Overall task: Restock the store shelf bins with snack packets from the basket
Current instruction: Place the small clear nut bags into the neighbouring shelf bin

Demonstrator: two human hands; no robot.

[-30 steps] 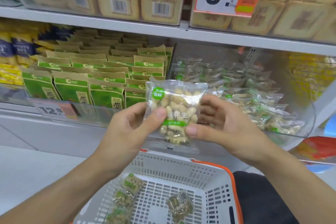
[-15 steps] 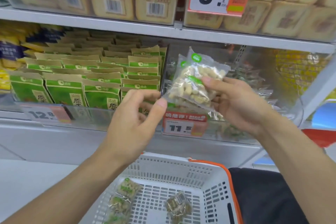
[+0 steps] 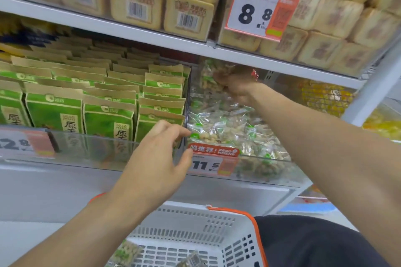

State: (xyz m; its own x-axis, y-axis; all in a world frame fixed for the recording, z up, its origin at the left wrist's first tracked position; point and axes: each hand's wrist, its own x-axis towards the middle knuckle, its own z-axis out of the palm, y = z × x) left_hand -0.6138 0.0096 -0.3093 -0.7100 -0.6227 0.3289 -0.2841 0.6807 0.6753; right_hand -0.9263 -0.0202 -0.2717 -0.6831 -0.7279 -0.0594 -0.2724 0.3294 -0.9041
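Nearest me, the basket (image 3: 195, 236) sits low with a few packets (image 3: 127, 252) left inside. My left hand (image 3: 156, 158) hovers at the clear bin front (image 3: 267, 171), fingers loosely spread, holding nothing. Farther in, my right hand (image 3: 235, 86) reaches deep over the bin, gripping a nut packet (image 3: 209, 78) above the pile (image 3: 227, 130); blurry, but the fingers look curled round it.

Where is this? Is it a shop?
Yes, most likely a grocery shop: shelves hold rows of green snack bags, price tags hang on the shelf edges, and a shopping basket sits below.
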